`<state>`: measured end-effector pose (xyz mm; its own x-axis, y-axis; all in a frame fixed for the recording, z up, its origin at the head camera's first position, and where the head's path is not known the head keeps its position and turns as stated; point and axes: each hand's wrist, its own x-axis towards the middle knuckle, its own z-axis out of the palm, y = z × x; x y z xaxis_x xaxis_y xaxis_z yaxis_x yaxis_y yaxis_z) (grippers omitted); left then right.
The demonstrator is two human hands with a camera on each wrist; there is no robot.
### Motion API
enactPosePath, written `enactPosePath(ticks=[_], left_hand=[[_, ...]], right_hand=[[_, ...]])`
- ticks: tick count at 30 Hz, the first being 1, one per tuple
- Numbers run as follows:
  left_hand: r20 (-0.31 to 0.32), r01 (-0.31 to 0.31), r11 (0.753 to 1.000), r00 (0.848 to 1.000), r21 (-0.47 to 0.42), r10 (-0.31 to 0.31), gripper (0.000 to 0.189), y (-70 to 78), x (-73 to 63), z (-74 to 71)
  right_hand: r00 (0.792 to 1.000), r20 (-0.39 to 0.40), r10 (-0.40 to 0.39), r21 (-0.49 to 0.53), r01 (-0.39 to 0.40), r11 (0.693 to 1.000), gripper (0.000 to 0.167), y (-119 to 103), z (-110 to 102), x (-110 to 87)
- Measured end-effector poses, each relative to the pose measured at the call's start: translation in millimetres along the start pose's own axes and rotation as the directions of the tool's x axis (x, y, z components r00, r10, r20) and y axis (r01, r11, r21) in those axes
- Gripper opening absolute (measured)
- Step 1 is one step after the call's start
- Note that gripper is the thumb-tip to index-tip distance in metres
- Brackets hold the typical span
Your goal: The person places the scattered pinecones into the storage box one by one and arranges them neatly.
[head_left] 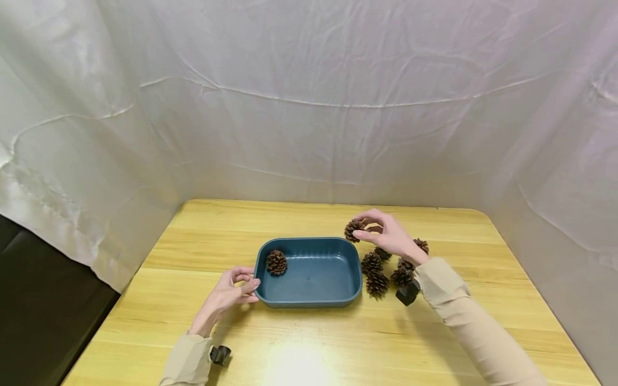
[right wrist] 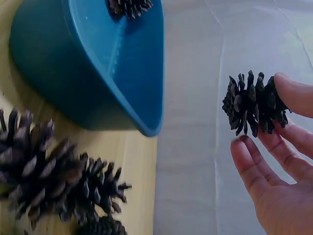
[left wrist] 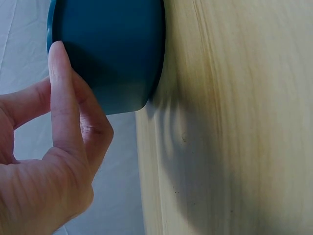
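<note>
A dark blue rectangular plastic tub [head_left: 314, 281] stands on the table, with one pine cone [head_left: 277, 262] lying inside near its left end. My left hand [head_left: 229, 294] grips the left end of the tub, thumb at the rim and fingers against the outer wall. Between the thumb and fingers of my right hand [head_left: 390, 234] is another pine cone [right wrist: 255, 104], raised just beyond the tub's far right corner. Several more brown pine cones [head_left: 377, 284] sit in a group right of the tub, partly covered by my right forearm in the head view.
Under everything is a light wooden table [head_left: 207, 230]. A pale cloth curtain [head_left: 328, 134] hangs behind it and along both sides. Each wrist carries a small black device [head_left: 220, 355]. A dark surface [head_left: 38, 300] shows at the lower left beyond the table edge.
</note>
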<state>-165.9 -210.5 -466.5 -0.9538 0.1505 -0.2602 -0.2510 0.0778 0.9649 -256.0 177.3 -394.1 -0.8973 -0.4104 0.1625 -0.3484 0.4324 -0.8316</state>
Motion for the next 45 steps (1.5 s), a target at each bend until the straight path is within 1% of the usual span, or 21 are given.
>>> enactPosePath(ticks=[2,9,18,24,32,36,42,45], left_hand=[[-0.007,0.004,1.000,1.000,0.000,-0.004,0.045,0.2,0.4,0.0],[-0.009,0.006,1.000,1.000,0.006,-0.006,0.045,-0.8,1.8,-0.4],[0.001,0.007,1.000,1.000,0.005,-0.007,0.047,0.2,1.3,0.8],[-0.003,0.005,1.000,1.000,0.016,-0.004,0.046,1.2,1.6,0.8],[0.000,0.004,1.000,1.000,0.022,-0.004,0.046,1.1,2.9,0.8],[0.003,0.001,1.000,1.000,0.027,-0.001,0.047,0.9,3.4,0.0],[0.006,-0.002,1.000,1.000,0.027,0.001,0.046,1.3,3.7,-0.9],[0.009,-0.004,1.000,1.000,0.028,0.004,0.047,1.3,3.7,-1.2]], right_hand=[[1.000,0.008,-0.006,-0.025,0.007,1.000,0.038,-2,4,2.9],[0.998,0.059,-0.036,-0.043,0.039,0.998,0.037,-14,21,12.5],[0.991,0.130,-0.025,-0.071,0.034,0.997,0.040,-27,37,22.1],[0.985,0.161,-0.061,-0.052,0.070,0.996,0.039,-31,45,28.0],[0.979,0.189,-0.081,-0.037,0.090,0.995,0.040,-34,55,34.8],[0.975,0.208,-0.075,-0.022,0.081,0.996,0.039,-36,62,37.2],[0.974,0.222,-0.038,0.005,0.037,0.999,0.038,-37,73,39.1],[0.974,0.225,-0.040,0.010,0.039,0.999,0.038,-37,78,39.8]])
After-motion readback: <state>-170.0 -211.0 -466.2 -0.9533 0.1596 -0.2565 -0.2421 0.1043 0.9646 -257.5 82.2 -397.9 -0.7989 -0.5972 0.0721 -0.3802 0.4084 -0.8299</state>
